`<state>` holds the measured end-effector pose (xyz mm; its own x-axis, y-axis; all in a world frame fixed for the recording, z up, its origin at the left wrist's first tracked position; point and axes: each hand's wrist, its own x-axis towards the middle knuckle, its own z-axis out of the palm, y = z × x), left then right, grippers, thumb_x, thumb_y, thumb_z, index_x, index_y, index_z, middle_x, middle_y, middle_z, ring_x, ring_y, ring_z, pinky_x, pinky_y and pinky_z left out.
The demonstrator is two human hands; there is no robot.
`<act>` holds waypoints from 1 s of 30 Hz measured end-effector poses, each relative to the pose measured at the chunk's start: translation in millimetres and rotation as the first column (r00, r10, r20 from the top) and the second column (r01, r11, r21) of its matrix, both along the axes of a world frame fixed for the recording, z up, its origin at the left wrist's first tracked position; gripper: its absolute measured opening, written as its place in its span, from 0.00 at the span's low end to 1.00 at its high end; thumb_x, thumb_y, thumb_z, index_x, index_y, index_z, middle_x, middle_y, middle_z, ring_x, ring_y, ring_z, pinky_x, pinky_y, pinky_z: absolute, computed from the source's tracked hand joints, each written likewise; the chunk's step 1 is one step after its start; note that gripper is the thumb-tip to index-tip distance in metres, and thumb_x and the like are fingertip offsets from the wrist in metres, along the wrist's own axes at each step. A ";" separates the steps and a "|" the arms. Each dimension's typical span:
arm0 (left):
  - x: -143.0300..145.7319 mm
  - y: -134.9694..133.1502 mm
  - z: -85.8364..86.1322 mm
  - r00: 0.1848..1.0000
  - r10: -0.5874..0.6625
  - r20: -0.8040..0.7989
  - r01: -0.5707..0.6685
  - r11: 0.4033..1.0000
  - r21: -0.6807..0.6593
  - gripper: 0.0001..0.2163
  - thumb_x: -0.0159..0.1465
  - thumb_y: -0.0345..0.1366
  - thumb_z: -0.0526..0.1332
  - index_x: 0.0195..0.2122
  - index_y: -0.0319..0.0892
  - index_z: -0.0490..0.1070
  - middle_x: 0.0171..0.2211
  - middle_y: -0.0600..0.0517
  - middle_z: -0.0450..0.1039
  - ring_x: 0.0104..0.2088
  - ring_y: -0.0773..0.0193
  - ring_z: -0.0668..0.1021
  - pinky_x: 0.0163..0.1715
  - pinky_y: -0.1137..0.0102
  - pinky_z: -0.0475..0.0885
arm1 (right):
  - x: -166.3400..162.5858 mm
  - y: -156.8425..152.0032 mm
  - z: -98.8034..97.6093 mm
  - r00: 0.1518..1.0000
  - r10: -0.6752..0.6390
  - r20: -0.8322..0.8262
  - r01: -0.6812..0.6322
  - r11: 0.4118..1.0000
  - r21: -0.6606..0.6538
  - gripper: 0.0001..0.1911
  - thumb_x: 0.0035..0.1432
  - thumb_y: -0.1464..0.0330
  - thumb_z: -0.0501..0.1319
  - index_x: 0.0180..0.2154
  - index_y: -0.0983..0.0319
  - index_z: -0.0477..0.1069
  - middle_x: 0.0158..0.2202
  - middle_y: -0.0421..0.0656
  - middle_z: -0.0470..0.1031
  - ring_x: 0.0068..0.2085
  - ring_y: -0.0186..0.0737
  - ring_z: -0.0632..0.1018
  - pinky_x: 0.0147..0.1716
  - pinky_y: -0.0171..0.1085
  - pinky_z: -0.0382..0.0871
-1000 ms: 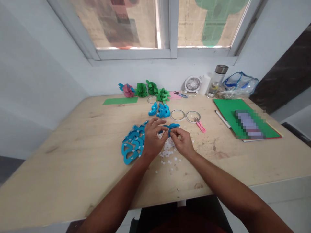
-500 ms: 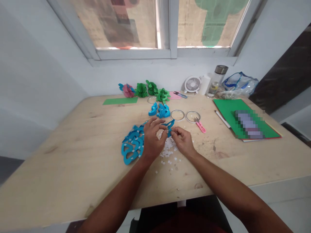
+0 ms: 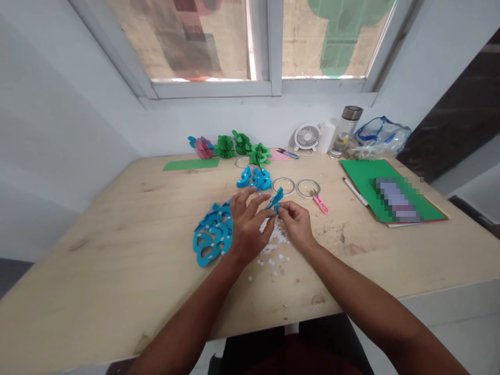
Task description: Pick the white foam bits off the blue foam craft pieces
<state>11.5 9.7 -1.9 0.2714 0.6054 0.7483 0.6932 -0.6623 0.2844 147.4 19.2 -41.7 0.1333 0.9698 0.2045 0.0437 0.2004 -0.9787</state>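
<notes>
My right hand [image 3: 299, 224] pinches a folded blue paper cutout [image 3: 276, 199] between thumb and fingertips, above the tabletop. Close against its left side is my left hand [image 3: 252, 229], fingers spread, the index fingertip at the paper's lower edge; whether it touches is unclear. A pile of looped blue paper cutouts [image 3: 213, 237] with small white squares on them lies left of my left hand, which partly covers it. Under and between the hands are scattered white paper bits [image 3: 279, 237]. Folded blue paper pieces [image 3: 261, 178] rest just beyond my fingers.
Two rings [image 3: 284, 178] and pink-handled snips [image 3: 320, 203] lie beyond my right hand. Green paper flowers [image 3: 225, 147], a small fan [image 3: 307, 137] and a bottle [image 3: 346, 130] stand along the wall. At right are a white pen [image 3: 354, 191] and a green folder [image 3: 363, 172].
My left thumb and index finger have parted from their pinch at the blue cutout. My right hand keeps hold of it, and the cutout now stands more upright. The view has shifted slightly.
</notes>
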 end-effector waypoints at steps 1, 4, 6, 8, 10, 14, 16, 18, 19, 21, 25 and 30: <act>0.4 0.2 -0.5 1.000 0.008 -0.009 -0.008 1.000 0.007 0.03 0.57 0.31 0.60 0.30 0.46 0.73 0.45 0.48 0.74 0.56 0.51 0.66 0.54 0.48 0.57 | 0.1 -0.2 -0.1 1.000 -0.002 0.011 0.001 1.000 0.004 0.09 0.52 0.63 0.58 0.29 0.63 0.71 0.23 0.40 0.71 0.24 0.34 0.69 0.24 0.32 0.63; 0.7 0.8 -1.5 0.998 0.061 -0.017 -0.060 0.997 0.041 0.04 0.57 0.32 0.60 0.31 0.46 0.74 0.45 0.48 0.74 0.56 0.50 0.67 0.55 0.48 0.56 | -0.1 -1.7 0.4 0.998 -0.011 0.068 0.009 1.000 0.030 0.09 0.52 0.64 0.57 0.29 0.63 0.72 0.24 0.40 0.72 0.25 0.34 0.69 0.25 0.33 0.64; 0.1 1.4 -2.4 0.995 0.092 -0.026 -0.090 0.994 0.060 0.04 0.57 0.31 0.60 0.32 0.46 0.74 0.44 0.47 0.75 0.55 0.50 0.68 0.55 0.49 0.55 | -0.6 -3.6 1.8 0.993 -0.013 0.121 0.006 0.998 0.061 0.09 0.52 0.65 0.57 0.29 0.63 0.72 0.24 0.40 0.72 0.25 0.34 0.69 0.27 0.33 0.64; -0.7 2.3 -3.6 0.994 0.109 -0.028 -0.107 0.992 0.065 0.04 0.57 0.31 0.60 0.31 0.46 0.74 0.43 0.47 0.75 0.55 0.50 0.68 0.56 0.49 0.55 | -1.4 -5.8 3.6 0.985 -0.009 0.171 -0.008 0.995 0.097 0.08 0.53 0.66 0.57 0.30 0.63 0.72 0.25 0.41 0.72 0.26 0.34 0.69 0.28 0.33 0.64; -1.6 3.1 -5.1 0.993 0.114 -0.019 -0.113 0.992 0.057 0.04 0.58 0.31 0.60 0.31 0.46 0.74 0.44 0.47 0.75 0.55 0.50 0.67 0.56 0.49 0.54 | -2.1 -7.9 5.4 0.978 -0.003 0.211 -0.025 0.991 0.131 0.08 0.53 0.68 0.56 0.30 0.63 0.72 0.26 0.41 0.72 0.27 0.35 0.70 0.29 0.34 0.65; -2.2 4.1 -6.9 0.992 0.127 -0.019 -0.125 0.990 0.061 0.04 0.57 0.31 0.60 0.29 0.46 0.74 0.43 0.49 0.75 0.56 0.51 0.67 0.55 0.49 0.55 | -2.7 -9.6 6.6 0.966 -0.005 0.258 -0.039 0.985 0.167 0.08 0.53 0.69 0.55 0.29 0.63 0.72 0.26 0.42 0.73 0.28 0.35 0.70 0.30 0.34 0.65; -1.9 4.4 -6.9 0.990 0.136 -0.024 -0.134 0.988 0.073 0.04 0.57 0.31 0.60 0.28 0.46 0.74 0.42 0.49 0.76 0.55 0.51 0.68 0.55 0.50 0.56 | -2.7 -9.5 6.3 0.965 -0.008 0.264 -0.038 0.985 0.171 0.08 0.53 0.69 0.55 0.30 0.63 0.72 0.26 0.42 0.73 0.27 0.35 0.70 0.29 0.34 0.66; -1.5 4.7 -6.9 0.990 0.141 -0.019 -0.139 0.987 0.075 0.05 0.57 0.31 0.59 0.28 0.46 0.73 0.42 0.50 0.76 0.54 0.51 0.69 0.54 0.50 0.57 | -2.8 -9.5 6.1 0.965 -0.007 0.263 -0.040 0.984 0.172 0.08 0.53 0.69 0.55 0.30 0.63 0.73 0.26 0.41 0.73 0.27 0.35 0.70 0.29 0.34 0.66; -1.3 5.0 -7.1 0.990 0.142 -0.013 -0.141 0.987 0.072 0.05 0.57 0.31 0.59 0.28 0.46 0.73 0.42 0.50 0.76 0.54 0.52 0.69 0.54 0.50 0.57 | -2.9 -9.5 6.1 0.965 -0.005 0.261 -0.041 0.984 0.171 0.08 0.53 0.69 0.56 0.30 0.62 0.73 0.26 0.41 0.73 0.27 0.35 0.70 0.29 0.34 0.66; -1.1 5.6 -7.6 0.990 0.144 -0.001 -0.143 0.988 0.064 0.05 0.57 0.30 0.59 0.27 0.46 0.72 0.41 0.50 0.76 0.53 0.52 0.70 0.54 0.50 0.57 | -3.2 -9.7 6.3 0.967 -0.001 0.255 -0.043 0.985 0.168 0.07 0.53 0.69 0.56 0.30 0.62 0.72 0.26 0.41 0.73 0.28 0.35 0.71 0.30 0.34 0.66; -1.4 6.2 -8.1 0.990 0.138 0.014 -0.139 0.989 0.043 0.04 0.56 0.29 0.59 0.27 0.45 0.71 0.41 0.49 0.76 0.52 0.52 0.70 0.54 0.50 0.57 | -3.2 -9.4 6.1 0.972 -0.002 0.235 -0.034 0.988 0.150 0.07 0.52 0.68 0.56 0.29 0.63 0.72 0.25 0.41 0.72 0.27 0.35 0.70 0.29 0.34 0.65; -1.4 2.2 -4.1 0.994 0.106 0.024 -0.106 0.994 0.012 0.04 0.55 0.29 0.59 0.28 0.45 0.71 0.43 0.48 0.75 0.55 0.50 0.68 0.55 0.49 0.56 | -1.9 -5.8 3.6 0.989 -0.011 0.144 -0.001 0.997 0.083 0.07 0.52 0.66 0.57 0.28 0.63 0.72 0.24 0.40 0.71 0.26 0.34 0.68 0.28 0.33 0.64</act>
<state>10.1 11.9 -6.0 0.1886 0.6194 0.7621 0.7529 -0.5895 0.2927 145.5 13.4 -38.1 0.1017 0.9482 0.3010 0.1846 0.2793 -0.9423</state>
